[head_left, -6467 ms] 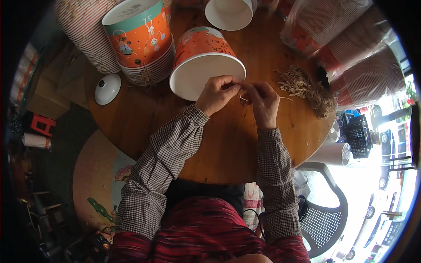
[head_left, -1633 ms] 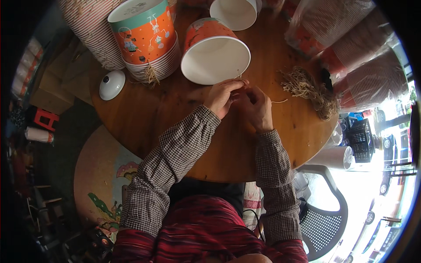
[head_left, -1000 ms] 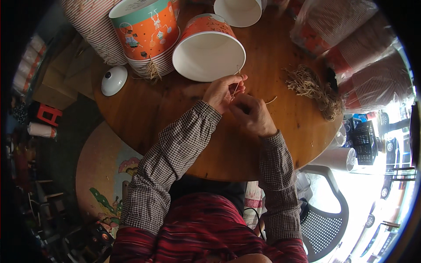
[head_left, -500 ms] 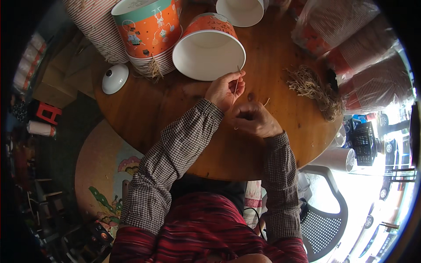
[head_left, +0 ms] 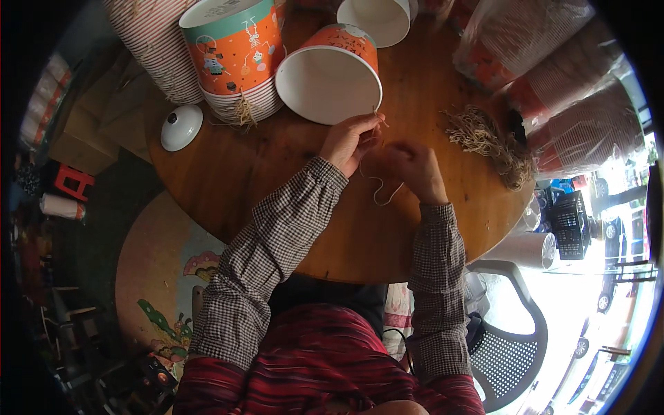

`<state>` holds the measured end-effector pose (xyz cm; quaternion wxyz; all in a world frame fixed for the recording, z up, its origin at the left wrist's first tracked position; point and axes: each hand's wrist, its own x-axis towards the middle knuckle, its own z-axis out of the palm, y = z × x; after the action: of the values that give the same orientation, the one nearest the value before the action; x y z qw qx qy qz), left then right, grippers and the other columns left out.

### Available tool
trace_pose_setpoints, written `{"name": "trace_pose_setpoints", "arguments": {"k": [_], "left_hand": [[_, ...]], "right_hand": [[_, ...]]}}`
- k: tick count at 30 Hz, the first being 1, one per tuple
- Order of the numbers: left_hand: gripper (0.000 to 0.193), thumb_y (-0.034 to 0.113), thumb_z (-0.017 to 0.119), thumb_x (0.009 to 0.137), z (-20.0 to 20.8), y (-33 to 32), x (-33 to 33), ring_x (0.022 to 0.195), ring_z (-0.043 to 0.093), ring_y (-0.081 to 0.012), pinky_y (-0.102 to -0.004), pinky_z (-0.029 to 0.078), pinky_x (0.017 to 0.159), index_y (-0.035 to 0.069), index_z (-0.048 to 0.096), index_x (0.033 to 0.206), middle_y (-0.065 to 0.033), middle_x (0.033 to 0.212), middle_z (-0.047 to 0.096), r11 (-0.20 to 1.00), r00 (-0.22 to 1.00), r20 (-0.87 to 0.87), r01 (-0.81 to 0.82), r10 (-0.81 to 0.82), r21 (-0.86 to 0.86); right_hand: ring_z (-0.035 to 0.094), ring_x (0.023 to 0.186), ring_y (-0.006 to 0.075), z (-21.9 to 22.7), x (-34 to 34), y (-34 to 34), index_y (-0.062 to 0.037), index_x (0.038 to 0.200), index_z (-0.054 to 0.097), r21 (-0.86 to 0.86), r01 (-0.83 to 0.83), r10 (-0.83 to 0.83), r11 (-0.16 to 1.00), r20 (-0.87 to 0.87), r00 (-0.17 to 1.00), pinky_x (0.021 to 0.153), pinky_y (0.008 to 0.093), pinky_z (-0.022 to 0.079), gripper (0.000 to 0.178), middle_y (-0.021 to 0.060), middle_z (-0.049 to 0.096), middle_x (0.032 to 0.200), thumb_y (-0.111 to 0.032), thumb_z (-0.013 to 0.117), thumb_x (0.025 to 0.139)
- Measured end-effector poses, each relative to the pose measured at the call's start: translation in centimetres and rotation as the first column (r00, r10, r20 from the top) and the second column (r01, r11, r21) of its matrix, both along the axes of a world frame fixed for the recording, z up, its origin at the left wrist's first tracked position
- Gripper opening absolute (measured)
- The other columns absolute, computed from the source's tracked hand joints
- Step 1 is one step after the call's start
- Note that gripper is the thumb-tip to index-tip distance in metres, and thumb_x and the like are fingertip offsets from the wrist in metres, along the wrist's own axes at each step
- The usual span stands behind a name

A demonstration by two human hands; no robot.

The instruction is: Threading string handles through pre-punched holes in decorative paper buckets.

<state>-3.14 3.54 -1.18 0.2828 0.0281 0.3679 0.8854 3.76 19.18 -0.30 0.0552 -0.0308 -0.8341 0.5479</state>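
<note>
An orange paper bucket (head_left: 363, 45) with a white inside lies on its side on the table, its mouth toward me. Just at its lower right rim, my left hand (head_left: 349, 142) pinches a thin cord between thumb and fingertips. My right hand (head_left: 415, 166) is a little to the right, curled closed and partly smeared by motion. Between and below the two hands the pale cord (head_left: 377, 195) hangs in a slack loop, one part reaching up to my right hand. Whether the cord passes through the bucket's rim is hidden by my fingers.
A bundle of loose cords (head_left: 487, 145) lies at the right. Orange buckets (head_left: 238, 55) stand stacked at the left, near a white lid (head_left: 182, 128). Another white bucket (head_left: 377, 21) is behind. Plastic-wrapped bucket stacks (head_left: 588, 124) line the right edge of the wooden table (head_left: 332, 235).
My right hand has moved slightly up and to the right, away from the left. The cord between them, taut before, now hangs in a loop. The bucket has shifted a little.
</note>
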Motion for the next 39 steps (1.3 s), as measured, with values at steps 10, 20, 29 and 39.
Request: {"name": "trace_pose_setpoints", "arguments": {"k": [10, 20, 29, 39], "left_hand": [[0.013, 0.014, 0.059, 0.090, 0.3, 0.3, 1.0, 0.092, 0.057, -0.0125, -0.0295, 0.046, 0.081, 0.004, 0.061, 0.099, -0.0032, 0.097, 0.063, 0.996, 0.997, 0.012, -0.081, 0.082, -0.036], [0.008, 0.015, 0.058, 0.089, -0.4, 0.4, 1.1, 0.083, 0.058, -0.0132, -0.0287, 0.047, 0.068, 0.009, 0.060, 0.094, -0.0018, 0.089, 0.061, 0.994, 0.983, 0.164, 0.071, -0.085, 0.088], [0.010, 0.014, 0.061, 0.087, 0.0, 0.8, 1.3, 0.086, 0.058, -0.0095, -0.0253, 0.043, 0.069, 0.010, 0.060, 0.096, 0.0014, 0.091, 0.064, 0.994, 0.982, 0.187, -0.054, 0.036, 0.094], [0.019, 0.009, 0.058, 0.089, -0.2, 0.4, 0.9, 0.105, 0.055, -0.0218, -0.0344, 0.046, 0.096, 0.000, 0.056, 0.105, -0.0083, 0.104, 0.055, 0.990, 0.965, 0.250, -0.105, 0.080, 0.089]], "right_hand": [[0.059, 0.061, 0.0089, 0.9, -0.4, -4.1, 0.0027, 0.100, 0.059, -0.472, 0.072, -0.027, 0.879, 0.102, 0.994, 0.050, 0.0210, 0.046, 0.019, 0.0048, 0.063, 0.079, -0.014, 0.058, 0.093], [0.057, 0.062, 0.0068, 0.1, -0.3, -4.5, 0.0019, 0.096, 0.059, -0.391, 0.095, -0.134, 0.915, -0.073, 0.988, 0.053, 0.0201, 0.046, 0.016, 0.0041, 0.062, 0.076, -0.014, 0.058, 0.093], [0.056, 0.063, 0.0070, 0.5, 0.1, -4.6, 0.0015, 0.089, 0.062, -0.050, 0.154, -0.160, 0.987, -0.153, 0.975, 0.056, 0.0237, 0.046, 0.013, 0.0039, 0.063, 0.074, -0.011, 0.061, 0.086], [0.054, 0.063, 0.0079, 0.7, 0.8, -5.5, 0.0007, 0.085, 0.060, 0.012, 0.089, -0.085, 0.996, -0.195, 0.977, 0.060, 0.0260, 0.046, 0.011, 0.0041, 0.060, 0.069, -0.010, 0.061, 0.085]]}}
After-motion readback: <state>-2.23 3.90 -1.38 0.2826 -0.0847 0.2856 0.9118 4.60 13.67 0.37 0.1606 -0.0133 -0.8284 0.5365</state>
